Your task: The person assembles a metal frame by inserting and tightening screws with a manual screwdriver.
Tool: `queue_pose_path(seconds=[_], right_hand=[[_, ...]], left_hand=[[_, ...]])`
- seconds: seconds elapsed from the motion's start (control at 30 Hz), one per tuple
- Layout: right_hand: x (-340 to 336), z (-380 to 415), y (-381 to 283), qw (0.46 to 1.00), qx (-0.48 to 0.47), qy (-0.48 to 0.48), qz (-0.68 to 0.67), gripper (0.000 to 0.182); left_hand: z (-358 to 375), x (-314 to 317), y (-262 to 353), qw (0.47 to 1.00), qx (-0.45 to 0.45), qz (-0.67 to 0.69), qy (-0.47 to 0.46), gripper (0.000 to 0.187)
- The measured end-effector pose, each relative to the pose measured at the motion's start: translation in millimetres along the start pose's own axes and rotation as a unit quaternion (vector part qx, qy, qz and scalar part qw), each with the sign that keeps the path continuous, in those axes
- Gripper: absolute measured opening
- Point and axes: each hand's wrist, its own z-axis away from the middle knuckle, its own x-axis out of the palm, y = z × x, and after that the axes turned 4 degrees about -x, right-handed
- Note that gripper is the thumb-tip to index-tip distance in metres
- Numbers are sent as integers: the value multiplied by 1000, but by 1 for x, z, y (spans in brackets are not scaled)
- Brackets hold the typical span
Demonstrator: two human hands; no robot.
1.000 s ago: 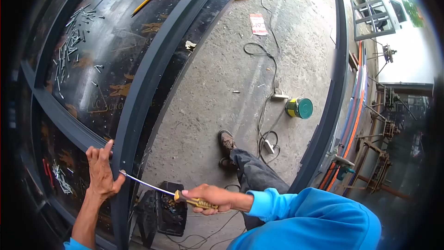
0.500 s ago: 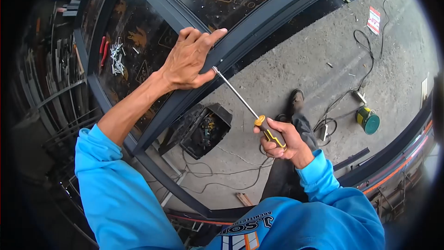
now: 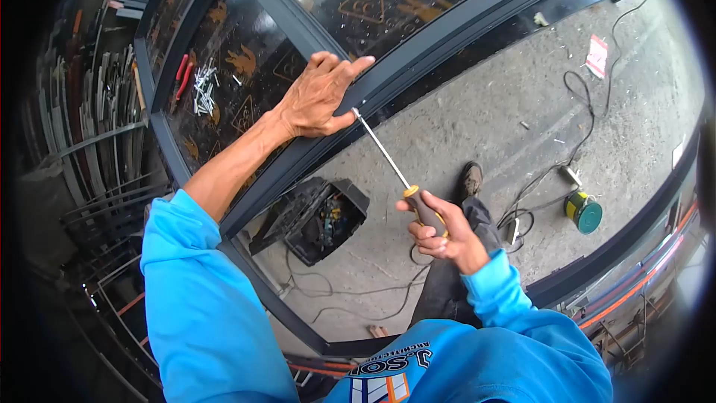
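Note:
My right hand (image 3: 440,230) is wrapped round the grey and yellow handle of a long screwdriver (image 3: 383,151). The shaft points up and left to the side of a dark grey metal frame (image 3: 425,36), where its tip meets a small screw beside my left thumb. My left hand (image 3: 319,97) rests on the frame near a joint between two bars, its fingers apart and its thumb stretched toward the tip. Whether the thumb touches the screw is too small to tell.
Loose screws (image 3: 204,91) and red-handled pliers (image 3: 183,78) lie on the dark panel at left. Below the frame are an open black toolbox (image 3: 328,222), a green and yellow bucket (image 3: 584,213) and cables (image 3: 582,134) on the concrete floor. Metal profiles (image 3: 104,104) are stacked at far left.
The view has shifted slightly. The screwdriver handle has turned in my right hand, while the tip stays by my left thumb. My left hand keeps its place on the frame.

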Motion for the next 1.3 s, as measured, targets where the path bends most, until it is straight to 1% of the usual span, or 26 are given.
queue_pose_path(seconds=[0.03,0.1,0.17,0.2,0.23,0.3,0.37,0.43,0.47,0.5,0.53,0.57,0.6,0.63,0.67,0.7,0.87,0.93,1.03,1.07,1.1,1.13,1.17,1.2,1.23,1.3], right_hand=[[-11,-9,0,994,42,-66,-81,56],[-14,-17,9,988,25,-128,-79,55],[5,-4,17,995,19,-50,-84,53],[17,6,26,992,19,-80,-93,55],[22,27,42,990,14,-142,-21,55],[41,84,69,983,66,-137,108,54],[61,149,95,945,101,-57,306,48],[35,189,108,895,132,-25,426,42],[22,207,110,855,113,-20,506,35],[10,219,108,841,90,-69,529,31],[24,240,113,835,34,-63,546,29],[-3,241,88,820,79,-142,549,38],[-3,257,73,814,58,-133,563,38],[-2,267,58,798,17,-100,593,39],[-4,273,44,782,-17,-71,618,41],[-4,282,33,767,-47,-43,639,43],[-20,340,-22,693,-177,100,691,54],[-3,379,-39,654,-221,161,706,62],[39,436,-95,514,-338,322,720,49],[41,449,-122,429,-392,351,734,46],[47,456,-149,361,-484,323,729,45],[56,468,-182,373,-491,316,721,44],[33,474,-238,290,-569,255,727,43],[51,483,-263,188,-555,275,762,43],[64,494,-287,53,-513,312,798,46],[81,501,-323,11,-452,409,792,50]], left_hand=[[-2,-2,0,1000,10,-10,16,86],[1,-6,6,999,6,-52,4,80],[2,-11,14,996,7,-89,18,72],[2,-13,18,997,0,-77,16,65],[5,-6,15,994,-1,-107,30,65],[5,2,23,989,-57,-136,23,60],[7,9,48,980,-135,-128,72,58],[12,47,63,951,-217,-141,166,62],[6,63,85,930,-297,-98,194,70],[0,73,120,901,-363,-101,215,78],[-5,96,142,879,-398,-91,246,80],[-1,125,160,876,-413,-46,245,76],[-3,153,178,855,-442,182,202,60],[-1,235,170,825,-453,299,156,53],[-2,283,196,809,-525,261,27,52],[-26,273,190,809,-527,259,36,52],[-142,236,205,910,-347,225,9,46],[-135,232,242,902,-351,251,5,44],[41,286,398,756,-545,359,49,41],[30,402,332,677,-656,324,-82,33],[-33,321,340,673,-696,249,2,28],[-86,207,341,658,-672,321,-106,35],[-131,226,312,753,-621,216,-5,27],[-177,139,324,788,-571,230,12,24],[-221,130,309,796,-521,273,144,31],[-296,44,301,804,-436,335,226,29]])
